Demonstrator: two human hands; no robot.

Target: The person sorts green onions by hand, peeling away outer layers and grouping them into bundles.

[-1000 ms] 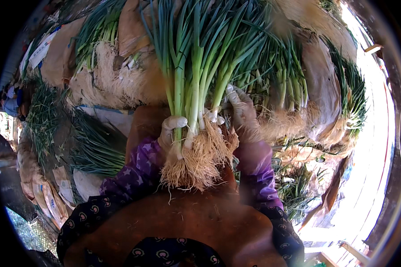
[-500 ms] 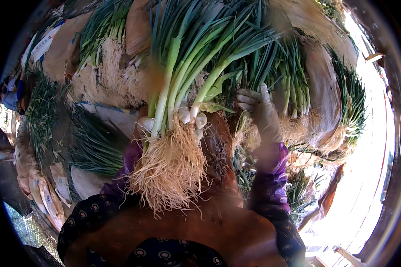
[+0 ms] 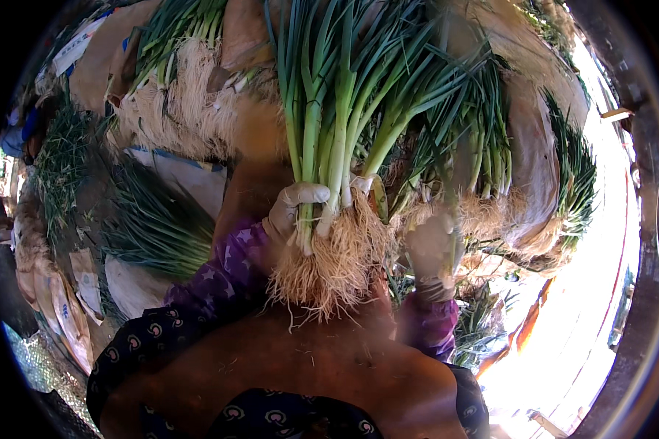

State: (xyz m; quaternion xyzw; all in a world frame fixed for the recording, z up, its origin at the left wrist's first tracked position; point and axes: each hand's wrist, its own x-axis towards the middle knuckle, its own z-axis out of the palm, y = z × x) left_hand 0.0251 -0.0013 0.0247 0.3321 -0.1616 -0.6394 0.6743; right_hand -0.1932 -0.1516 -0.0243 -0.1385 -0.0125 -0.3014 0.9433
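A bunch of spring onions stands upright in front of me, its long green leaves fanning up and its pale roots hanging down. My left hand, in a whitish glove, is closed round the lower white stems on the left side of the bunch, thumb lying across the front. To the right of the roots is my gloved right hand, apart from the held bunch. A blur covers that hand, and its fingers cannot be made out.
More spring onions with roots stand at the right, beside a brown wrap. Another rooted pile lies at the far left. Nearer on the left is a dark green bunch. A brown apron or cloth covers my lap.
The held bunch has shifted right and slightly up, turning so my left thumb now shows in front. My right hand has dropped lower, and its raised fingers no longer show.
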